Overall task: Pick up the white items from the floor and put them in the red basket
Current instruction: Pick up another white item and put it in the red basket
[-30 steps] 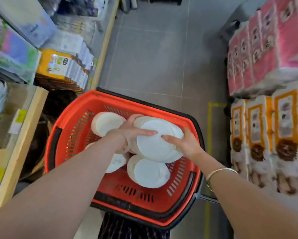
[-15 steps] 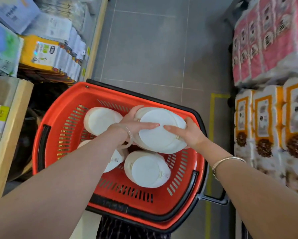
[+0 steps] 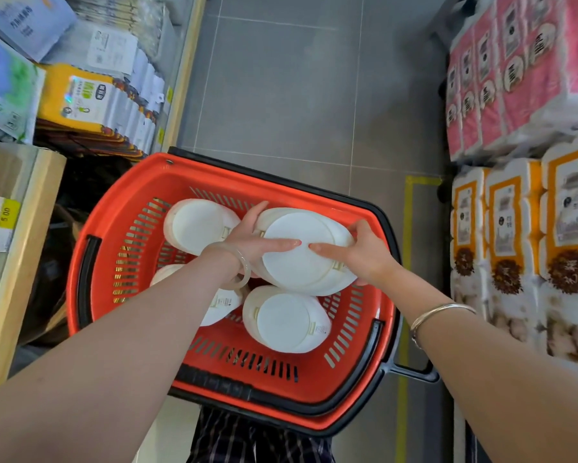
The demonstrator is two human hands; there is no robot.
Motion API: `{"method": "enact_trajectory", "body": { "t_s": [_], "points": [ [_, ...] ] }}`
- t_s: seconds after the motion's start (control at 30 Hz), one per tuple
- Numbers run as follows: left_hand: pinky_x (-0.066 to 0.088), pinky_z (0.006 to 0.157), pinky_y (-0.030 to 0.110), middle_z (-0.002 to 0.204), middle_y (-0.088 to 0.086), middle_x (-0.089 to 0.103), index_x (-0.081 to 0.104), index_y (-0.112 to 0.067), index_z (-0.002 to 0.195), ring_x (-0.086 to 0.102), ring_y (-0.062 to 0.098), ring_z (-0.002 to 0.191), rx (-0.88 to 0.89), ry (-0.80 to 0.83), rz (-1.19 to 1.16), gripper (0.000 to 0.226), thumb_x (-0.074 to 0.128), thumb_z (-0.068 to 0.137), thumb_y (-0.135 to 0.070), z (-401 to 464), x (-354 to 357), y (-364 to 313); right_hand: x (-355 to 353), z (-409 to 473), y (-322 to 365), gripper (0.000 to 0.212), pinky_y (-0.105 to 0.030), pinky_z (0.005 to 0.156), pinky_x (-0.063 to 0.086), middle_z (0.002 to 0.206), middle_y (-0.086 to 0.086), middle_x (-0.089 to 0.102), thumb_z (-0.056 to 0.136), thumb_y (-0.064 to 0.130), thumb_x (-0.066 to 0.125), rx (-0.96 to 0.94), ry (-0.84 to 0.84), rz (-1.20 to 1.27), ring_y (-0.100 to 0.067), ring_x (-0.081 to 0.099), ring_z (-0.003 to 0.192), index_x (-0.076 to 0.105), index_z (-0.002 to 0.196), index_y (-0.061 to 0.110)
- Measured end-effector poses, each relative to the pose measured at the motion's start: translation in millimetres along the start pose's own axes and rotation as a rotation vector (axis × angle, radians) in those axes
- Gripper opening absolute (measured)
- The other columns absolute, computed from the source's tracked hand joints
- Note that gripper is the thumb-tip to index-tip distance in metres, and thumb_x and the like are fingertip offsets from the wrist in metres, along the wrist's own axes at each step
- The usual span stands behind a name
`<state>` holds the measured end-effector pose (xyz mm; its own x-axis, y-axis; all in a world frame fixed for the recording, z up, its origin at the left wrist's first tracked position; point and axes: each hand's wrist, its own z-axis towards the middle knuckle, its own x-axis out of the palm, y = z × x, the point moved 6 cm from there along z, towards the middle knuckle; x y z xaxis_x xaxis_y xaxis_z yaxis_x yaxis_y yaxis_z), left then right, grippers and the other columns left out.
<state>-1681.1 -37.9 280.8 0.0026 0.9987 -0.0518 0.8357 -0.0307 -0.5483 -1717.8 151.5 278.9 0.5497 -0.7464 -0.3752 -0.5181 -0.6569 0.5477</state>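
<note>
Right now I have the round white plastic-wrapped stack at the frame's centre, over the red slotted plastic basket, my left hand and right hand curled on opposite edges, forefingers flat across its top. Three more white stacks sit in the basket: upper left, lower centre, and one half hidden under my left forearm. I judge it light, stiff, and slippery in its wrap, so gripping the rims suits best.

pink tissue packs upper right | orange-labelled packs below them | yellow packets on left shelf | grey tiled floor
</note>
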Motion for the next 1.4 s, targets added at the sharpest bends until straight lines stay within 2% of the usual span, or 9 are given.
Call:
{"method": "enact_trajectory", "body": {
  "t_s": [0.27,0.6,0.67,0.77,0.97,1.1,1.2,1.33,1.4],
  "points": [
    [0.054,0.074,0.042,0.146,-0.009,0.032,0.023,-0.044,0.143,0.04,0.017,0.117,0.036,-0.005,0.0,0.095,0.08,0.07,-0.024,-3,-4,-2,-5,-8,-4,0.066,-0.038,0.078,0.054,0.11,0.0,0.054,0.067,0.055,0.075,0.022,-0.075,0.036,-0.022,0.058,0.097,0.038,0.11,0.022],
    [0.04,0.105,0.047,0.153,0.0,0.025,0.025,-0.041,0.143,0.032,0.025,0.136,0.082,0.008,0.102,0.093,0.08,0.071,-0.022,-45,-26,-15,-22,-47,26,0.088,-0.043,0.096,0.045,0.127,-0.006,0.053,0.063,0.065,0.071,0.022,-0.203,-0.103,-0.029,0.053,0.116,0.038,0.127,0.016],
    [0.046,0.098,0.038,0.151,0.004,0.027,0.026,-0.037,0.144,0.036,0.022,0.132,0.096,-0.002,0.123,0.089,0.078,0.074,-0.021,-70,-35,-18,-23,-63,46,0.088,-0.051,0.103,0.039,0.125,-0.005,0.055,0.057,0.074,0.067,0.022,-0.212,-0.166,-0.03,0.051,0.117,0.039,0.121,0.019],
    [0.052,0.056,0.017,0.147,0.01,0.033,0.037,-0.03,0.14,0.044,0.015,0.108,0.096,-0.079,0.041,0.075,0.075,0.078,-0.017,-108,-56,-15,-14,-86,87,0.075,-0.048,0.106,0.033,0.117,-0.004,0.056,0.068,0.068,0.066,-0.057,-0.207,-0.285,-0.031,0.05,0.117,0.041,0.118,0.019],
    [0.044,0.083,0.039,0.136,0.007,0.045,0.049,-0.026,0.128,0.046,0.018,0.111,0.12,-0.304,-0.298,0.055,0.073,0.079,-0.015,-200,-110,17,59,-140,168,0.069,-0.048,0.101,0.04,0.113,-0.004,0.06,0.066,0.053,0.078,-0.303,0.006,-0.268,-0.029,0.054,0.113,0.045,0.113,0.015],
    [0.05,0.079,0.032,0.123,0.009,0.056,0.054,-0.019,0.124,0.059,0.016,0.096,0.111,-0.502,-0.541,0.053,0.074,0.077,-0.009,-287,-139,73,132,-202,195,0.063,-0.031,0.091,0.044,0.104,-0.003,0.058,0.072,0.043,0.078,-0.446,0.212,-0.366,-0.024,0.056,0.106,0.047,0.115,0.01],
    [0.052,0.054,0.02,0.092,-0.001,0.061,0.058,-0.011,0.118,0.062,0.002,0.057,0.142,-0.624,-0.643,0.038,0.066,0.082,0.001,-351,-157,122,190,-250,199,0.05,-0.013,0.078,0.047,0.091,0.003,0.062,0.074,0.035,0.078,-0.534,0.388,-0.449,-0.018,0.058,0.094,0.049,0.106,0.011],
    [0.048,0.044,0.009,0.113,0.0,0.055,0.052,-0.023,0.117,0.059,0.008,0.086,0.159,-0.762,-0.782,0.033,0.061,0.088,-0.013,-448,-166,211,283,-333,193,0.046,-0.043,0.099,0.045,0.112,-0.012,0.065,0.075,0.03,0.077,-0.69,0.588,-0.664,-0.029,0.061,0.105,0.048,0.105,0.011],
    [0.047,0.045,0.007,0.1,-0.007,0.054,0.051,-0.029,0.111,0.06,-0.003,0.073,0.164,-0.883,-0.892,0.03,0.062,0.088,-0.013,-501,-159,266,328,-394,182,0.055,-0.043,0.096,0.046,0.113,-0.013,0.063,0.075,0.036,0.076,-0.758,0.673,-0.76,-0.03,0.06,0.108,0.047,0.112,0.007]
  ]
}}
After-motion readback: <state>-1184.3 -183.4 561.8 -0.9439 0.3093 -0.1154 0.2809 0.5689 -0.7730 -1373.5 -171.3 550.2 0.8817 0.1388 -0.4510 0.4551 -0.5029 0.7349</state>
